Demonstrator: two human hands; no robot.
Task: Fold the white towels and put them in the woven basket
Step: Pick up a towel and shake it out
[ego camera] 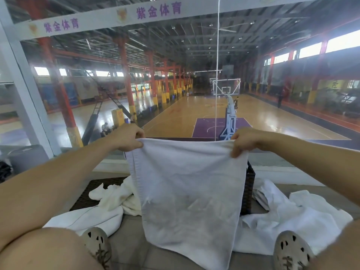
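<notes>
Vertically, towel (187, 191) hangs from both hands' fingers (136, 145).

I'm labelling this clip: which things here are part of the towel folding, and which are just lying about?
Job in hand:
held towel
left hand
right hand
basket
loose towels

Lying about:
dark mat
grey box
shoes

left hand (129, 138) + right hand (246, 142): pinch white towel (187, 191) top corners | towel hangs before woven basket (250, 190)
</notes>
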